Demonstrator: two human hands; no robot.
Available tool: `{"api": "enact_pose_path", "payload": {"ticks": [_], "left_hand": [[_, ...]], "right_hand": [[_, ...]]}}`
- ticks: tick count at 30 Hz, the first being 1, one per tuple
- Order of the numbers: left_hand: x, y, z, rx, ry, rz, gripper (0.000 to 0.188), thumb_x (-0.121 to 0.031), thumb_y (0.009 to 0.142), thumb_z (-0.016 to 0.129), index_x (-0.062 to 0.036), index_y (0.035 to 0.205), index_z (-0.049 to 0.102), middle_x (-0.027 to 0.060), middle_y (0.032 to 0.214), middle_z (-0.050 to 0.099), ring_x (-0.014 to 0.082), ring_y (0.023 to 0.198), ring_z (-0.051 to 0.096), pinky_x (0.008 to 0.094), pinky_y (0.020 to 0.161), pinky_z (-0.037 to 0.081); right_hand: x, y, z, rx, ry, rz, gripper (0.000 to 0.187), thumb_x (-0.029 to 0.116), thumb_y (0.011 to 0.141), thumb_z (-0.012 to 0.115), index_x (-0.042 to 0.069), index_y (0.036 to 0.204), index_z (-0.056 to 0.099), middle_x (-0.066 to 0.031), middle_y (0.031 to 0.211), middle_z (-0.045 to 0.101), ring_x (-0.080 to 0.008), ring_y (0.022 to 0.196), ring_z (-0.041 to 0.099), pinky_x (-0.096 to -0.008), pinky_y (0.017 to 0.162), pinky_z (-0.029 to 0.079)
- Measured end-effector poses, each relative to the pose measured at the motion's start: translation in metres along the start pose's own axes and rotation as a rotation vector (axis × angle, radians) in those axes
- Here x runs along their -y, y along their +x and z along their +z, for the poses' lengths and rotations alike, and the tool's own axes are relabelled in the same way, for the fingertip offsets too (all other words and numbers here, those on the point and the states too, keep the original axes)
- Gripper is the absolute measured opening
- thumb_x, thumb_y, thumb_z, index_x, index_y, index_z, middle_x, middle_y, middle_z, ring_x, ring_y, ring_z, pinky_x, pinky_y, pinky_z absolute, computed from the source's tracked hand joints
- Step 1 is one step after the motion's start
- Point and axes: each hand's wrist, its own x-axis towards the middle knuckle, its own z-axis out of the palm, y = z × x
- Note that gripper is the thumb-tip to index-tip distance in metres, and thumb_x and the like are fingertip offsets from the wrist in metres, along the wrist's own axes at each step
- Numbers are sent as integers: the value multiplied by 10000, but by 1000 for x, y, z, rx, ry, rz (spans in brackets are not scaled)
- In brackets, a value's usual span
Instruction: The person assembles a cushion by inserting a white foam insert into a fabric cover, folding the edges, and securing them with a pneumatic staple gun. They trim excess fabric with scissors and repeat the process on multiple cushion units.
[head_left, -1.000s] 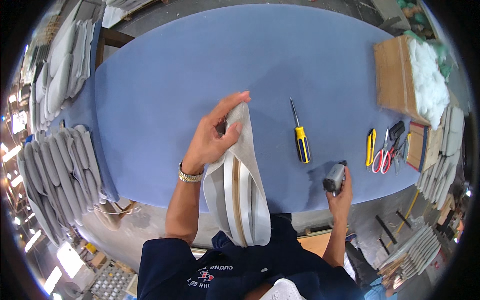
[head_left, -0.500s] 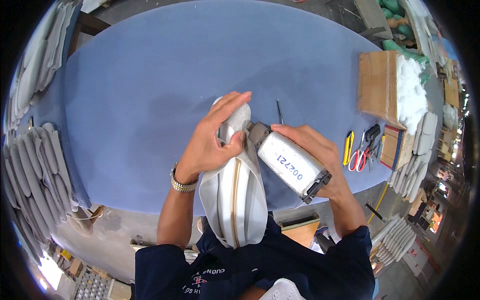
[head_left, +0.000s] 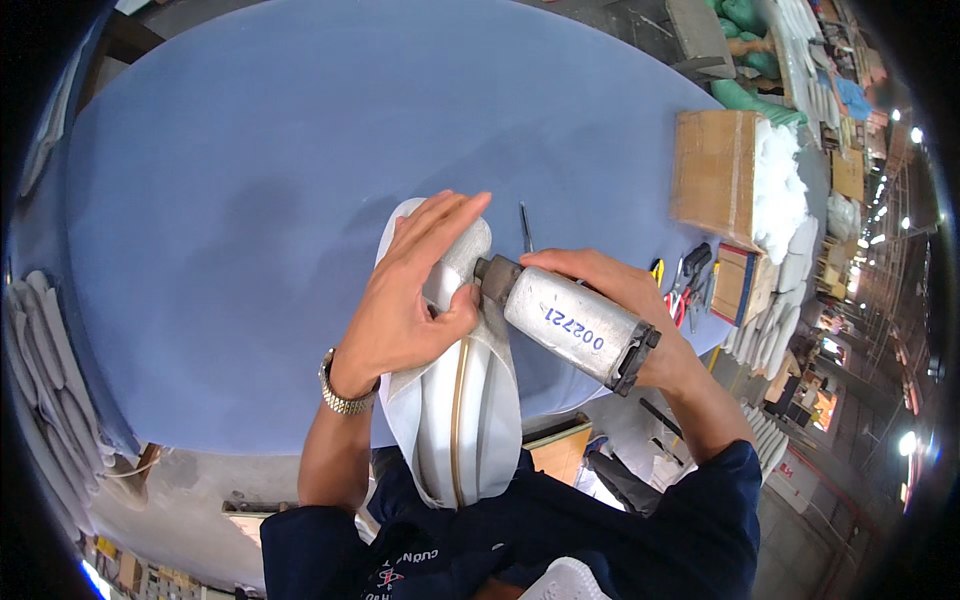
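Note:
My left hand (head_left: 400, 315) is closed around the upper part of a long padded piece (head_left: 488, 430) in pale grey fabric. Its cover is folded open, and a white inside with a brown-gold strip along its length shows. The piece stands on end above the table's near edge, against my body. In my right hand (head_left: 635, 290) is a silver pneumatic stapler (head_left: 570, 325) with a black end cap. Its dark nose meets the fabric beside my left thumb; whether it presses in cannot be made out. Beyond the stapler lies a thin metal rod-like tool (head_left: 525, 225).
The table (head_left: 250, 120) is covered in blue. On its right stand a cardboard box (head_left: 712, 170) with white stuffing (head_left: 780, 195), red-handled scissors (head_left: 675, 308), a yellow cutter (head_left: 657, 270) and a black-handled tool (head_left: 698, 258). Grey padded pieces (head_left: 40, 370) are stacked at the left.
The view has shifted, so the table and box sit further left. The stapler is tilted flatter, with its nose still at the fabric. Both hands keep their hold.

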Motion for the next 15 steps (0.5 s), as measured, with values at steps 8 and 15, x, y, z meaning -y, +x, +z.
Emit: {"api": "enact_pose_path", "payload": {"ticks": [8,15], "left_hand": [[17,26,-36,111,-231,70,433,-282,993,627,16,1300,696,190,1293,709,338,1279,624,461,1127,438],[28,70,-13,243,-134,-182,700,-516,1087,407,4,811,787,184,700,699,313,681,671,414,742,521]], "right_hand": [[11,7,8,14,-176,-19,730,139,743,836,76,1426,584,-154,1324,676,-325,1157,694,-378,989,536],[24,6,18,-27,-188,39,737,84,748,827,67,1440,574,-149,1344,671,-300,1198,688,-363,1021,521]]}}
